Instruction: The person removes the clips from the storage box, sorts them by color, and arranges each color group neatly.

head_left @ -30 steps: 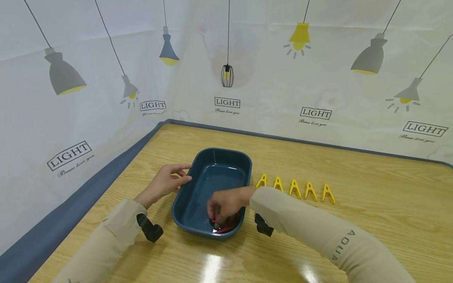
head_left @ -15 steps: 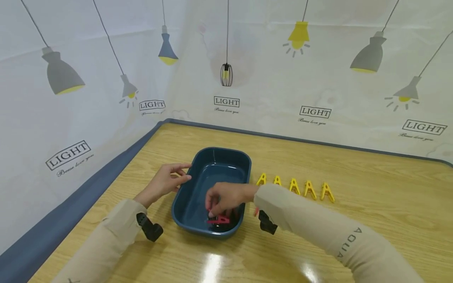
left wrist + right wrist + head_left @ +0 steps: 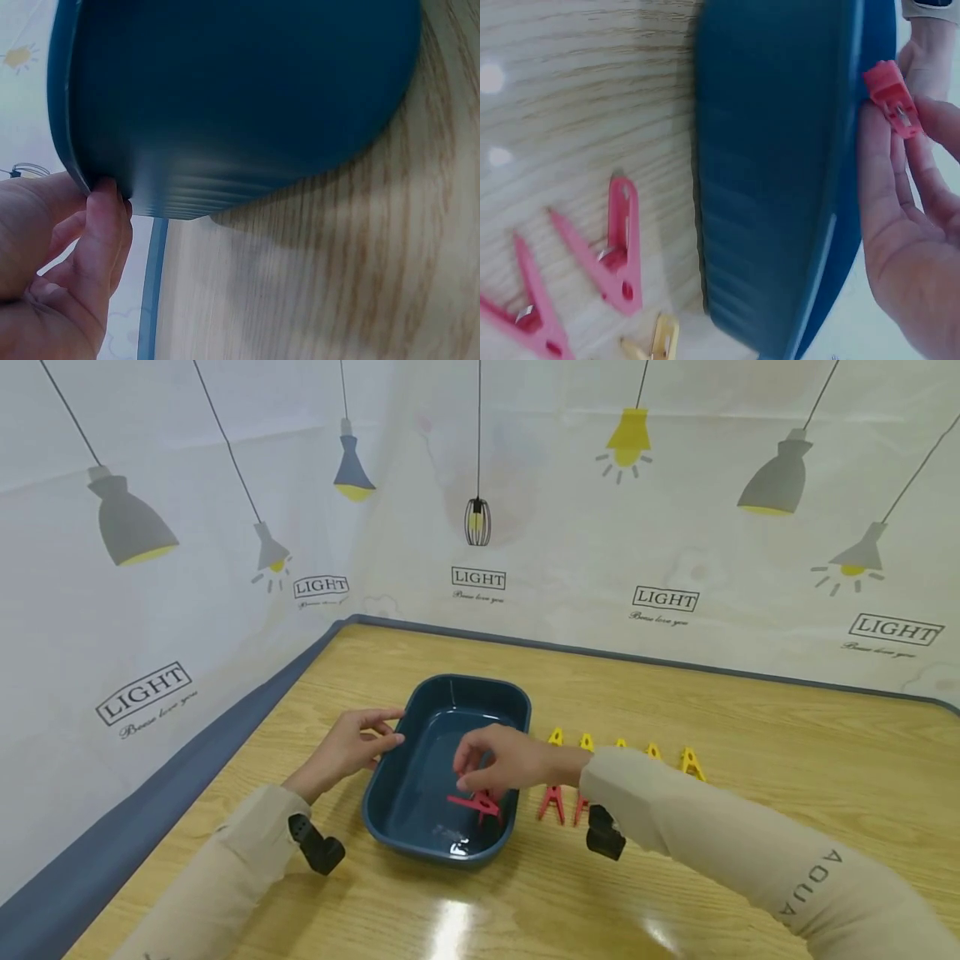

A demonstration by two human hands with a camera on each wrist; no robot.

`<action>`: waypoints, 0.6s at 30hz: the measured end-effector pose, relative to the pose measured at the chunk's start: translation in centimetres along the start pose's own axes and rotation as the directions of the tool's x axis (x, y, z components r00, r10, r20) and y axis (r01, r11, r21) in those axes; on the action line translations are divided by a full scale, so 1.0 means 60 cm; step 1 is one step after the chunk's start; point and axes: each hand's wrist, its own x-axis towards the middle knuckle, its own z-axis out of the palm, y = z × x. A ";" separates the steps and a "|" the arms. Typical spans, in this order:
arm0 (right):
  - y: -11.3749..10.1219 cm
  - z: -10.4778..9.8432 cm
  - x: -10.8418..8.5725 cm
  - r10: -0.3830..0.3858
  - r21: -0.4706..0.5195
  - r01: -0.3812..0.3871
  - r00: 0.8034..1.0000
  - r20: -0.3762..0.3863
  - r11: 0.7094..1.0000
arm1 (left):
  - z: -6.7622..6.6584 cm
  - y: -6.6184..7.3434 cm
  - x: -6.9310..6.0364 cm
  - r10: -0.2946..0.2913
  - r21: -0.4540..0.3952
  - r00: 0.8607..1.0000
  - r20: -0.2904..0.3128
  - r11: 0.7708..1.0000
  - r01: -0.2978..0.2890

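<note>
A dark blue rectangular basin stands on the wooden table. In the head view my left hand is at its left rim; in the left wrist view the fingers grip the rim's edge. My right hand is above the basin's right side and pinches a red clothespin. The right wrist view shows this clothespin between thumb and fingers, near the rim.
Right of the basin stretches a row of several yellow clothespins. In front of them lie red clothespins, partly hidden by the right forearm. A printed curtain hangs behind the table.
My right hand has lifted the red clothespin from the basin's near corner and moved up and right with it. My left hand has stayed at the rim.
</note>
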 end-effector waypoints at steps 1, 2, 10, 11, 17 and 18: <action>-0.001 -0.004 -0.005 0.001 0.013 -0.001 1.000 -0.013 1.000 | 0.000 0.000 0.000 0.002 0.001 1.000 0.000 1.000 -0.002; -0.002 -0.009 -0.011 -0.001 0.027 0.002 1.000 -0.026 1.000 | 0.000 -0.001 0.000 0.003 0.003 1.000 -0.001 1.000 -0.003; 0.003 -0.055 -0.066 -0.026 0.038 0.032 0.988 -0.149 0.999 | 0.000 -0.003 0.000 0.006 0.008 1.000 0.004 1.000 -0.006; 0.007 -0.061 -0.074 -0.025 0.038 0.032 0.986 -0.164 0.999 | 0.000 -0.003 0.000 0.005 0.006 1.000 0.005 1.000 -0.005; 0.038 -0.090 -0.127 0.019 0.063 -0.003 0.968 -0.250 0.998 | -0.001 -0.003 -0.001 0.003 0.008 1.000 0.005 1.000 -0.003; 0.043 -0.094 -0.138 0.028 0.068 -0.011 0.964 -0.263 0.998 | -0.001 -0.002 -0.002 0.005 0.009 1.000 0.006 1.000 -0.005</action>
